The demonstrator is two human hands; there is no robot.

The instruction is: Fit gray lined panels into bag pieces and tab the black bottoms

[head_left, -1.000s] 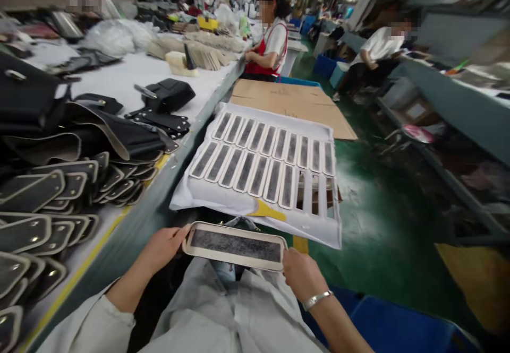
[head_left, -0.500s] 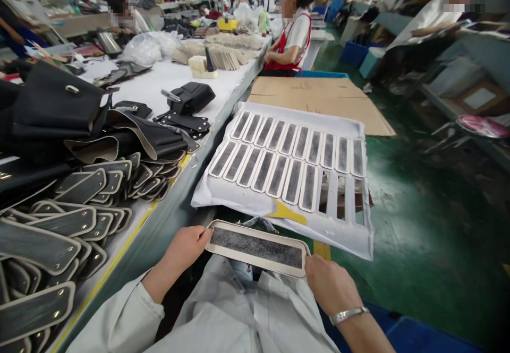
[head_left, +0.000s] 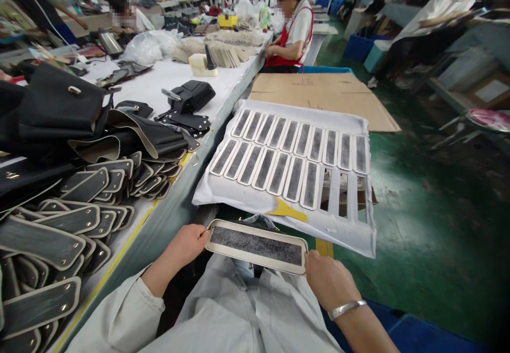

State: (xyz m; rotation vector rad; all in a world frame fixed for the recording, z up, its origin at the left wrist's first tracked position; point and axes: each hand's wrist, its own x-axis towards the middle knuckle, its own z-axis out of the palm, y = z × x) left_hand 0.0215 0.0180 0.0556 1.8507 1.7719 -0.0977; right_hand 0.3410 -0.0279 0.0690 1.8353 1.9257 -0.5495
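I hold a long cream-edged strip with a dark grey middle (head_left: 257, 246) flat above my lap. My left hand (head_left: 187, 244) pinches its left end and my right hand (head_left: 326, 281), with a silver bracelet on the wrist, grips its right end. Just beyond it lies a white template board (head_left: 239, 196) with two rows of slots; several hold matching grey strips (head_left: 279, 156), and the slots at its near right stand unfilled (head_left: 342, 188). A yellow tab (head_left: 287, 211) sits on the board's near edge.
A long white workbench (head_left: 151, 85) runs along my left with stacked black strap pieces (head_left: 75, 209), black bags (head_left: 59, 103) and a small black pouch (head_left: 191, 95). Flat cardboard (head_left: 322, 93) lies beyond the board. A person in a red apron (head_left: 292, 29) sits farther on. Green floor spreads right.
The strip stays held between both hands. The view has swung left and slightly up, and my hands sit a little further right in the picture.
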